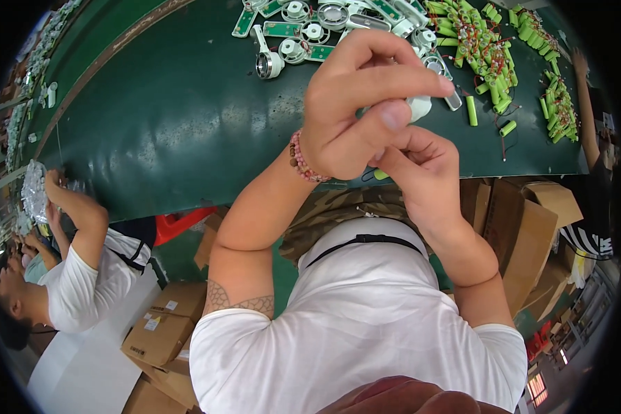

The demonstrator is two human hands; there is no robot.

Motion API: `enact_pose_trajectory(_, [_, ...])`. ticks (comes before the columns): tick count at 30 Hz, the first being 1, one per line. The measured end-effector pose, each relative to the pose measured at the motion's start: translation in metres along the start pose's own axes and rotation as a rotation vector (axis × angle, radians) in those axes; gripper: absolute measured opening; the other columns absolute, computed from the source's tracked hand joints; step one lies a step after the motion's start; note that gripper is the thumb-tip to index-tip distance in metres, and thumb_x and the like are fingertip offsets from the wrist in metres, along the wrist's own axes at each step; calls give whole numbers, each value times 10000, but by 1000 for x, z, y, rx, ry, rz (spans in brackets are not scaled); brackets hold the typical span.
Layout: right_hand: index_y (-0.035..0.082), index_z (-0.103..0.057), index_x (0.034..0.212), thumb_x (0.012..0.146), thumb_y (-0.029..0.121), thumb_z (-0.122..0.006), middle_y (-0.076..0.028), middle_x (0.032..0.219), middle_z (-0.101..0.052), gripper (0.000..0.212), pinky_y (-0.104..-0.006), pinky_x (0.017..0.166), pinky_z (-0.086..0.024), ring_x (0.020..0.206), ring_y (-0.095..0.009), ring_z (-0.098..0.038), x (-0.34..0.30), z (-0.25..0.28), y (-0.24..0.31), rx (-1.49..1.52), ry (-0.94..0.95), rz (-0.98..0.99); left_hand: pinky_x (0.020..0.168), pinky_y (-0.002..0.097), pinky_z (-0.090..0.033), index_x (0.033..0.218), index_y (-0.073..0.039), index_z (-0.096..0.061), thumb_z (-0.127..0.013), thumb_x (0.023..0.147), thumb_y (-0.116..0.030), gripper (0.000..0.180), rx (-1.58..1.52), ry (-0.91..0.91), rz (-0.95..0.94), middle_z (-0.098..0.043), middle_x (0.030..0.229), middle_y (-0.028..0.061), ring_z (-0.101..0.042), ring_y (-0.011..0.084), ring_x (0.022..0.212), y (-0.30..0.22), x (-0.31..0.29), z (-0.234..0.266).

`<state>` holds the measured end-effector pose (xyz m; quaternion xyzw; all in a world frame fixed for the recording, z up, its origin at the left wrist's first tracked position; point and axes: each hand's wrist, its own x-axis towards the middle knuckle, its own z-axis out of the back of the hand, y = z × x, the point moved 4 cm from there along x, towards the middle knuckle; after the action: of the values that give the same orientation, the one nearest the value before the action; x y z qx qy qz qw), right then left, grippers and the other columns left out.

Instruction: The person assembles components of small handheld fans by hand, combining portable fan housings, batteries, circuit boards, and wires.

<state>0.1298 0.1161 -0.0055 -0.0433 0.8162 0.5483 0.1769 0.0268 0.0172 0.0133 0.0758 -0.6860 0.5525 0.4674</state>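
My left hand (352, 103), with a beaded bracelet at its wrist, is raised over the near part of the green table. Its fingers are curled around a white plastic part (419, 107), mostly hidden behind them. Just below, my right hand (426, 169) has thumb and forefinger pinched close under my left palm; what lies in the pinch is hidden. A bit of a green battery cell (381, 174) with a dark wire shows beneath the fingertips. Beyond my hands lie white handheld fan halves (293, 50) with green circuit boards.
Green battery cells with red wires (486, 52) are heaped at the far right; a loose cell (471, 110) lies nearer. Cardboard boxes (160, 324) stand at lower left, more (521, 228) at right. A co-worker (83, 276) sits at left by a clear plastic bag (34, 190).
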Motion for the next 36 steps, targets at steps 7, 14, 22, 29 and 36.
enact_pose_trajectory(7, [-53,-692,987,861,-10,-666,-88,921,-710,135,-217,737,-501,837,-110,-650,6,6,4,15,98,-84,714,258,-488,1106,42,-669,-430,947,-330,470,-96,-24,92,-551,1156,153,-572,168,929,7,1,4])
enact_pose_trajectory(14, [-39,-699,952,834,-17,-676,-83,897,-708,122,-237,740,-507,823,-113,-651,13,8,4,20,183,-111,854,314,-430,1063,-6,-706,-473,914,-238,361,-348,-136,242,-628,994,109,-541,194,974,9,2,-3])
enact_pose_trajectory(22, [-32,-700,911,844,-10,-685,-71,887,-703,72,-293,872,-488,945,-159,-636,8,1,4,-22,104,43,784,297,-454,1054,-9,-707,-464,909,-207,346,-266,-181,192,-618,995,112,-555,191,912,9,1,0])
enact_pose_trajectory(29, [-38,-697,898,843,-3,-684,-69,893,-703,66,-294,884,-481,953,-152,-634,8,2,15,-162,103,13,834,320,-451,1046,32,-692,-449,932,-262,398,6,-53,55,-591,1056,152,-554,208,950,3,0,3])
enact_pose_trajectory(36, [-45,-691,916,845,-3,-681,-82,896,-700,83,-244,766,-501,837,-107,-625,5,3,7,-99,67,4,810,326,-460,1044,31,-694,-456,930,-266,397,-60,-83,65,-599,1027,155,-553,214,937,5,-2,-2])
